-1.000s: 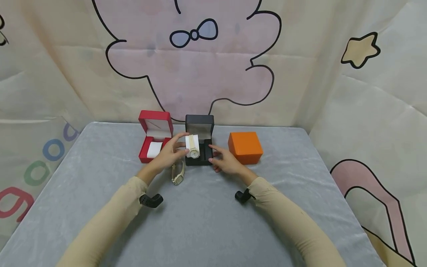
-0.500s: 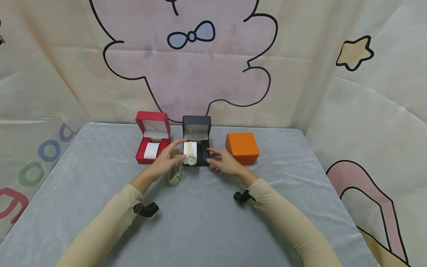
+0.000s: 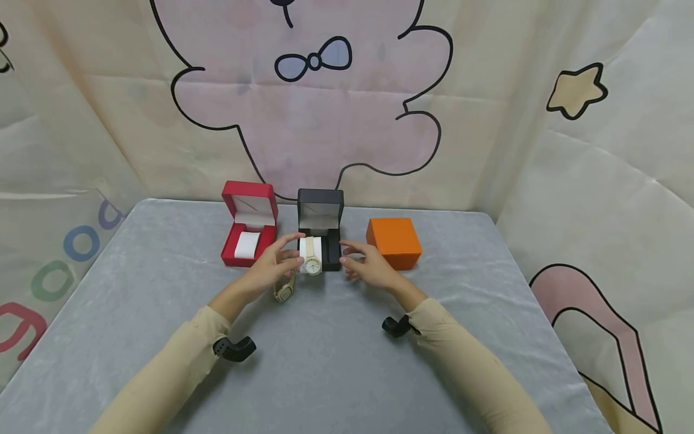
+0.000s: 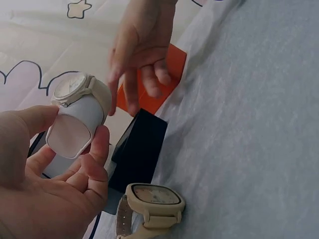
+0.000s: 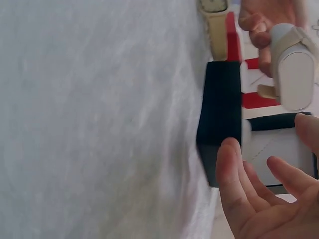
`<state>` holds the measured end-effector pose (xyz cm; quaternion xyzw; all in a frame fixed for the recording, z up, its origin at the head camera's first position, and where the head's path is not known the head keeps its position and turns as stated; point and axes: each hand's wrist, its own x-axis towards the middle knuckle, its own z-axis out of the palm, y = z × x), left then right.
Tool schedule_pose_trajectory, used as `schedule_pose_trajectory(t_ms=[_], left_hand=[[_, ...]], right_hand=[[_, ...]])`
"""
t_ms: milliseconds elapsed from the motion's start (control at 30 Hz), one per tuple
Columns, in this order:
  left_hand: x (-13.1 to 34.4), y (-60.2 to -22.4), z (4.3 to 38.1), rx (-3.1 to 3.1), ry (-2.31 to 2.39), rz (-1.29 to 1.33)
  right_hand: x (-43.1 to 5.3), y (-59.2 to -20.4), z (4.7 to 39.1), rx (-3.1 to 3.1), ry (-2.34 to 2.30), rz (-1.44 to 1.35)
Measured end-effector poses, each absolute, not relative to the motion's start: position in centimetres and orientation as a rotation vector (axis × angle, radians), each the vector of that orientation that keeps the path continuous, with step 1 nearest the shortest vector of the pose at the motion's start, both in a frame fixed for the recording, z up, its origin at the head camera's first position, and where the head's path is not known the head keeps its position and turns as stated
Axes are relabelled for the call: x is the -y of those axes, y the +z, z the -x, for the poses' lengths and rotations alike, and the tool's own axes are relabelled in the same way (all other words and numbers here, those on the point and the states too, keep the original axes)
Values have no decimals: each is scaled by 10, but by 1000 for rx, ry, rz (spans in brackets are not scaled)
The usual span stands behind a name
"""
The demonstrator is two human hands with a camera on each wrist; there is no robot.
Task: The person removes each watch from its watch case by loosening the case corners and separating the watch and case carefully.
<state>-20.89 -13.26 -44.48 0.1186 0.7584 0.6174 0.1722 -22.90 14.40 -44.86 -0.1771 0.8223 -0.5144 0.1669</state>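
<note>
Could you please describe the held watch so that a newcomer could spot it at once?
On the grey table, find the open black box. Above it, the left hand holds a white cushion bearing the watch; the other watch has no cushion.

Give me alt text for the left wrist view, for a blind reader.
Left hand holding a white cushion with a cream watch around it. Nearby, a second watch on gray cloth near a dark box; the right hand partly covers an orange box.
</note>
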Motion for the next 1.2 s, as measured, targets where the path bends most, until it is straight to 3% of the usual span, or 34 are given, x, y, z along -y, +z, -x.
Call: schedule_pose_trajectory(t_ms=[667,1200], left_hand=[[127,-439,185,-2097,1716,-280],[114,-447,176,-2076,1745,-308]], right_hand=[[-141,-438,187,-2310,-1565,654],[-130,-447,180,-2273,-1517,852]])
